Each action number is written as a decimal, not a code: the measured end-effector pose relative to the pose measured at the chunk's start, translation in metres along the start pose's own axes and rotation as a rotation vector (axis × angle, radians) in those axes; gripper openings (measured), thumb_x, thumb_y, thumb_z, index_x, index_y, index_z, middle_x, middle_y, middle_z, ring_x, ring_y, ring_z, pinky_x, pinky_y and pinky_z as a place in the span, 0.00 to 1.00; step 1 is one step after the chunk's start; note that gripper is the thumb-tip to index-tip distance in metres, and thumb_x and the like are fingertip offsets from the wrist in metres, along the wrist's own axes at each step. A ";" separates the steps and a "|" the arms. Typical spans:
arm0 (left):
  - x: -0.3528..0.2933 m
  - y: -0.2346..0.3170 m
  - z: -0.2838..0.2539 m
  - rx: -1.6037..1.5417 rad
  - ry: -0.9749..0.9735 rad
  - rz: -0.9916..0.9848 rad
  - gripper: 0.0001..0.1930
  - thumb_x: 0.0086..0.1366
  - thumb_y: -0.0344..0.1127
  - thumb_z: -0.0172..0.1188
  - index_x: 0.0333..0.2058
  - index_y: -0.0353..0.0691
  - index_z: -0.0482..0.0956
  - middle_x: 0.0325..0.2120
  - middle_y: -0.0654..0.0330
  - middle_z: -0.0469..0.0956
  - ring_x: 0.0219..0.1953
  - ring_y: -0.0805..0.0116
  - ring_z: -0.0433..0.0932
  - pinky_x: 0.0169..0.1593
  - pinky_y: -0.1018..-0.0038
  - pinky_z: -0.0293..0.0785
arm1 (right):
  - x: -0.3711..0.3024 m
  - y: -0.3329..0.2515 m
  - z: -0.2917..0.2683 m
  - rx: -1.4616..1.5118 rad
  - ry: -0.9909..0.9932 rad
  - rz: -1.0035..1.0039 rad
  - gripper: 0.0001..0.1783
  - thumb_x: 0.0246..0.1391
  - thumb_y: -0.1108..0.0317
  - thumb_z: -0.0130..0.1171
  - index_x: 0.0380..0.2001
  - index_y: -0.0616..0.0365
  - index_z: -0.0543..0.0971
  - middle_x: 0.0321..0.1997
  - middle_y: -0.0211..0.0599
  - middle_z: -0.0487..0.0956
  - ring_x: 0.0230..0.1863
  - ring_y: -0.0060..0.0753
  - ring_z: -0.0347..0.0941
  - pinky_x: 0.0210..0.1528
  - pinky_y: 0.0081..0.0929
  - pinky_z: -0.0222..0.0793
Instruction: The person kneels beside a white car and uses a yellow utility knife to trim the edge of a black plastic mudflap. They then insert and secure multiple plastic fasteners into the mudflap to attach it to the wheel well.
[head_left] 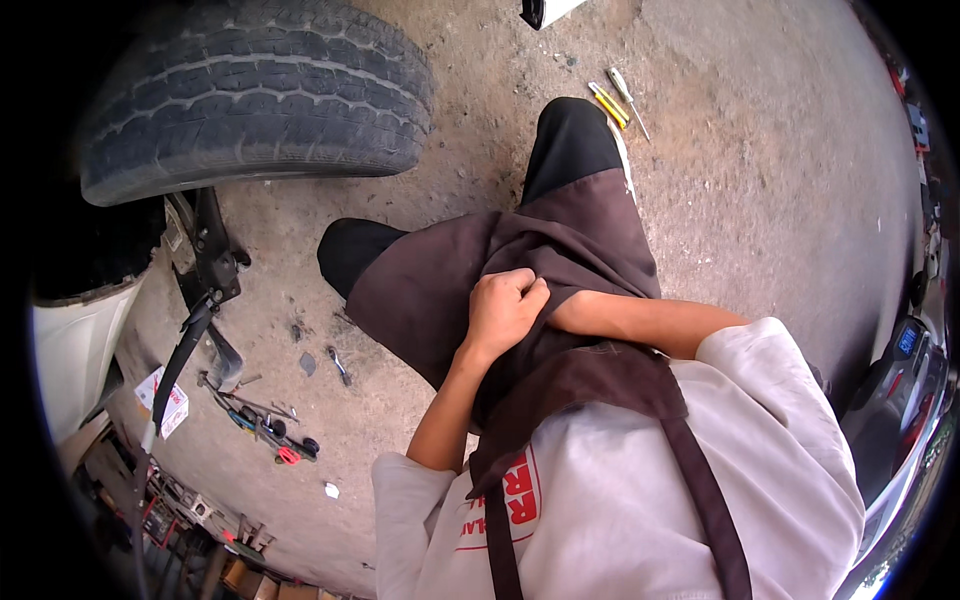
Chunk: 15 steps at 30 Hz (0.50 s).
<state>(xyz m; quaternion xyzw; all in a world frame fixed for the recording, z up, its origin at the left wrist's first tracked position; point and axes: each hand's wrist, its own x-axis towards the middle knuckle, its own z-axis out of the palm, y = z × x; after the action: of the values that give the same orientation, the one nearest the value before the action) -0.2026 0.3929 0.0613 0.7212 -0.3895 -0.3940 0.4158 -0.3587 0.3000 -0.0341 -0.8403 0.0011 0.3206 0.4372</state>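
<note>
My left hand (503, 312) lies closed over my lap, its fingers curled into the cloth of a dark brown apron (420, 290). The right forearm (640, 322) crosses from the right toward the left hand. Beyond the wrist it disappears beneath a fold of the apron, so the right hand's fingers are hidden. The apron spreads over both knees and bunches up around the hands. Past my right knee, a yellow-handled tool (608, 105) and a screwdriver (626, 100) rest on the ground, away from both hands.
A big worn tyre (260, 110) stands ahead to the left, beside a dark metal bracket (212, 250). A ratchet (340, 366), scissors-like red handles (288, 455) and other tools lie on the concrete floor (760, 150). A dark car (895, 400) is at the far right.
</note>
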 end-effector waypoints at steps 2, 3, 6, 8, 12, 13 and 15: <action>0.000 -0.001 0.004 0.026 -0.011 0.006 0.18 0.62 0.35 0.58 0.19 0.30 0.65 0.15 0.46 0.62 0.15 0.60 0.60 0.24 0.63 0.62 | -0.009 0.007 0.002 -0.045 -0.032 -0.005 0.16 0.63 0.67 0.43 0.46 0.59 0.78 0.51 0.47 0.79 0.52 0.37 0.76 0.56 0.30 0.69; -0.001 -0.001 0.004 0.039 -0.016 0.009 0.18 0.62 0.35 0.58 0.19 0.30 0.65 0.15 0.45 0.63 0.15 0.59 0.60 0.24 0.63 0.62 | -0.011 0.012 0.002 -0.063 -0.036 -0.013 0.16 0.63 0.67 0.43 0.46 0.59 0.78 0.51 0.46 0.79 0.52 0.36 0.76 0.56 0.30 0.69; -0.001 0.000 0.007 0.063 -0.029 0.042 0.18 0.62 0.36 0.58 0.19 0.31 0.65 0.15 0.45 0.63 0.15 0.57 0.62 0.24 0.62 0.62 | -0.013 0.029 0.009 -0.080 -0.025 -0.068 0.16 0.63 0.68 0.42 0.46 0.59 0.78 0.52 0.45 0.79 0.51 0.36 0.76 0.56 0.29 0.69; 0.000 0.000 0.010 0.072 -0.029 0.025 0.18 0.62 0.36 0.58 0.19 0.31 0.65 0.16 0.45 0.64 0.16 0.54 0.63 0.25 0.61 0.63 | -0.010 0.043 0.019 -0.100 0.006 -0.109 0.16 0.63 0.68 0.42 0.46 0.58 0.78 0.52 0.45 0.79 0.51 0.35 0.76 0.56 0.29 0.70; 0.007 -0.002 0.016 0.102 0.016 0.058 0.18 0.61 0.36 0.58 0.18 0.31 0.65 0.16 0.44 0.66 0.17 0.49 0.65 0.25 0.60 0.63 | -0.003 0.059 0.044 -0.153 0.089 -0.188 0.16 0.63 0.69 0.41 0.46 0.58 0.77 0.53 0.43 0.79 0.51 0.34 0.77 0.55 0.28 0.70; 0.009 -0.002 0.017 0.118 0.020 0.070 0.18 0.61 0.36 0.58 0.18 0.31 0.65 0.16 0.44 0.66 0.17 0.48 0.65 0.25 0.60 0.63 | -0.001 0.057 0.050 -0.166 0.106 -0.203 0.16 0.63 0.69 0.41 0.46 0.58 0.77 0.53 0.43 0.79 0.50 0.34 0.77 0.55 0.28 0.70; -0.005 -0.011 0.009 0.159 0.080 0.038 0.18 0.61 0.36 0.58 0.18 0.31 0.65 0.17 0.43 0.67 0.18 0.45 0.64 0.24 0.59 0.63 | -0.024 -0.063 -0.050 -0.125 -0.214 -0.009 0.11 0.57 0.73 0.46 0.38 0.65 0.77 0.43 0.50 0.81 0.40 0.46 0.80 0.43 0.39 0.75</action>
<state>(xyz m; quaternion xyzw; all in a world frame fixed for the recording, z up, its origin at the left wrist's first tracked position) -0.2098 0.3990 0.0499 0.7597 -0.4159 -0.3248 0.3800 -0.3326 0.2957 0.0459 -0.8269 -0.0692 0.4059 0.3829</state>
